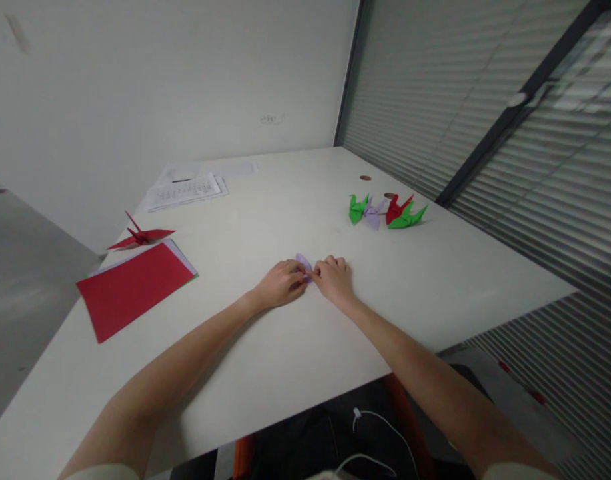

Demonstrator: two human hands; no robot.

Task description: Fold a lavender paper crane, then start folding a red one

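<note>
Both the left hand point(281, 283) and right hand point(334, 277) pinch a small, partly folded lilac paper point(303, 261) flat on the counter point(265, 347), while finished cranes point(385, 211) sit beyond and red sheets point(132, 287) wait unfolded.

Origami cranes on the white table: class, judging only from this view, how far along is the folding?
Done: four folded cranes sit grouped at the far right, and a red crane stands by the paper stack. In hand: the left hand and right hand press a small, partly folded purple paper against the table. Left: that piece shows no wings yet, and unfolded sheets remain stacked.
</note>
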